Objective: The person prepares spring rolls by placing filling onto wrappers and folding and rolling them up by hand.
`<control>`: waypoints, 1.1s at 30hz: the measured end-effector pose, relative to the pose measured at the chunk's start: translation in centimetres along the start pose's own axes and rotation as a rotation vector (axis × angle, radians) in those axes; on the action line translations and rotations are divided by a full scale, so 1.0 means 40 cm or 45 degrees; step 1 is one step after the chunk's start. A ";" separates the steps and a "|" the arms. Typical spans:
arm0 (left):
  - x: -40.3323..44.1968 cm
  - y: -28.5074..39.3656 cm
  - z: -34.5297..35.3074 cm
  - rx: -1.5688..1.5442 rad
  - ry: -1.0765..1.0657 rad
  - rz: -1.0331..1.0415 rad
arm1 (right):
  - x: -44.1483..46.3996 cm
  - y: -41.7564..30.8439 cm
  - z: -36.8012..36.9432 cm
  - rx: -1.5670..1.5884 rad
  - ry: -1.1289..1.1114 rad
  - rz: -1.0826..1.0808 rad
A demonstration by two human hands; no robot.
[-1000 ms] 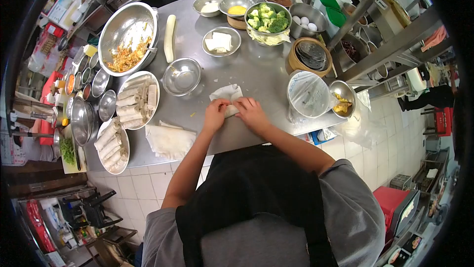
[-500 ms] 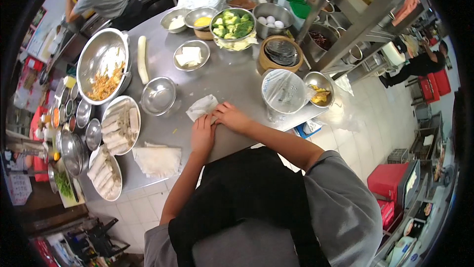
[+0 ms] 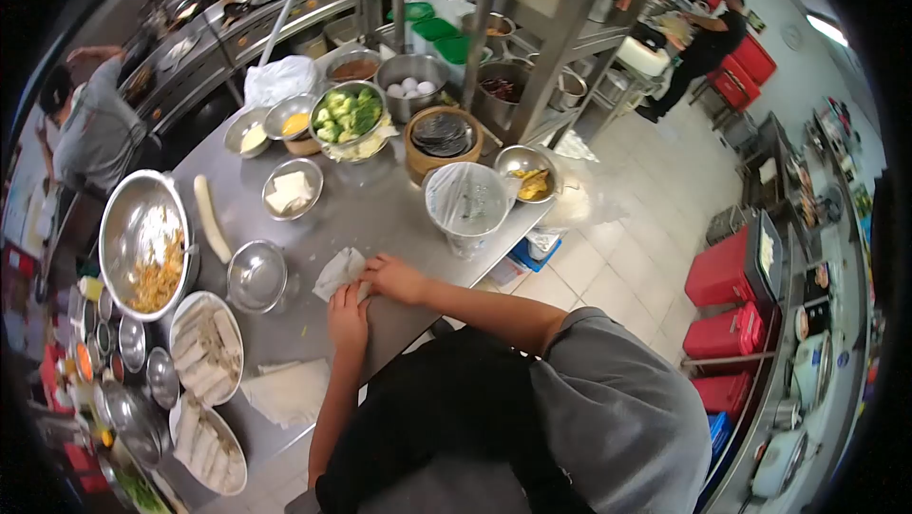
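On the steel table, a thin white spring roll wrapper lies partly rolled, its far end sticking out beyond my fingers. My left hand presses on its near side with fingers curled. Beside it, my right hand grips the same roll, the fingertips close to those of the left. The part under my fingers is hidden. A stack of flat wrappers rests near the table edge, left of my left forearm. Finished rolls fill two white oval plates to the left.
A large steel bowl holds shredded filling at the left. A small steel bowl, a long white vegetable and a broccoli bowl stand beyond my hands. To the right is a plastic-covered container. Co-workers stand farther off.
The head view has swung to the right, so the table appears farther left. Both hands remain on the wrapper, which looks slightly more rolled up.
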State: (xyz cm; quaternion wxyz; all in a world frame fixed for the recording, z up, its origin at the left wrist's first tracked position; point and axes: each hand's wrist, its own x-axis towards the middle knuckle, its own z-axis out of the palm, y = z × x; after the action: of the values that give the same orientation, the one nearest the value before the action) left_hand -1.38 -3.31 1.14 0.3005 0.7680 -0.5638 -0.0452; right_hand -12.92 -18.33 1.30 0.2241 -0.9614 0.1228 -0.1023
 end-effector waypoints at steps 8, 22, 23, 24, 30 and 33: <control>0.002 -0.027 0.008 -0.062 -0.025 0.029 | 0.010 -0.027 0.016 -0.053 0.035 0.103; 0.002 -0.008 -0.065 0.022 -0.183 0.108 | 0.068 0.015 -0.006 0.124 -0.124 0.228; -0.001 -0.005 -0.063 0.047 -0.164 0.107 | 0.074 0.028 -0.014 0.084 -0.078 0.028; -0.005 -0.003 -0.055 0.037 -0.131 0.098 | 0.082 0.044 -0.014 0.053 -0.028 -0.175; -0.027 -0.005 -0.028 0.060 0.008 0.095 | 0.147 0.077 -0.069 -0.018 -0.345 -0.364; -0.031 0.004 -0.021 0.057 0.031 0.068 | 0.181 0.106 -0.075 0.128 -0.406 -0.428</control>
State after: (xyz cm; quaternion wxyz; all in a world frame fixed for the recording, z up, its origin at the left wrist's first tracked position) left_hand -1.62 -1.90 1.56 0.2911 0.7597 -0.5813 -0.0150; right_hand -7.61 -25.26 3.03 0.2681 -0.9599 -0.0813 0.0089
